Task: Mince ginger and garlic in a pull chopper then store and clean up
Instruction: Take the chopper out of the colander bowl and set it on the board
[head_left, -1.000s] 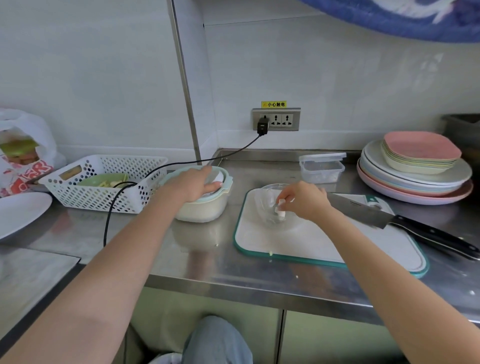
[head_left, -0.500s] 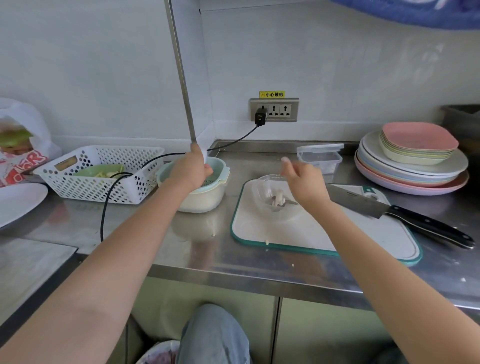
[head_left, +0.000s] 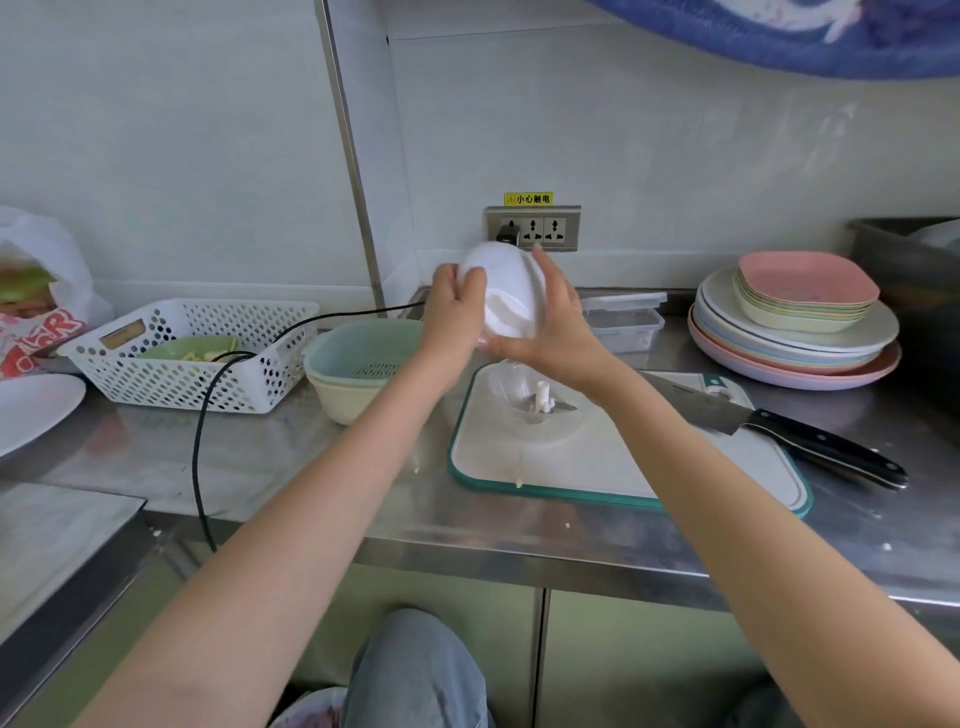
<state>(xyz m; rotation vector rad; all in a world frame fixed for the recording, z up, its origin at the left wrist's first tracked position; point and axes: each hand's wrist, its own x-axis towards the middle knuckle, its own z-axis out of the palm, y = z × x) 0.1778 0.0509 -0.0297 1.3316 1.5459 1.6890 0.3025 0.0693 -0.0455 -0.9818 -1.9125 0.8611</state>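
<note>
Bag (head_left: 36, 296): a white plastic bag with red print, far to the left of the left hand, at the frame edge.
Plate (head_left: 31, 410): a white plate, well left of the left hand and nearer the viewer than the bag.
Basket (head_left: 171, 358): a white perforated basket left of the left hand, holding a green dish with pale pieces.
Cord (head_left: 202, 431): a black cord runs from the wall socket behind the hands, across the basket and off the counter edge.
Colander (head_left: 358, 364): a pale green strainer in a cream bowl, just below and left of the left hand.
Left hand (head_left: 452, 317): raised above the counter, fingers curled round the left side of the lid.
Lid (head_left: 506, 291): the white domed chopper lid, held tilted between both hands.
Right hand (head_left: 550, 327): cups the lid's right and lower side, fingers wrapped on it.
Bowl (head_left: 519, 400): the clear chopper bowl stands directly below the hands, blade post upright; whether it holds any ginger or garlic cannot be told.
Board (head_left: 597, 467): a white cutting board with a teal rim, under the bowl.
Box (head_left: 623, 325): a clear lidded box just right of the right hand.
Knife (head_left: 769, 421): a cleaver right of the right hand, resting partly on the board.
Plates (head_left: 795, 322): a pastel stack, far right.
Risk: set down crooked, the lid would probably miss the blade post and the pull would jam. A slipping grip could drop it onto the bowl and tip it.
</note>
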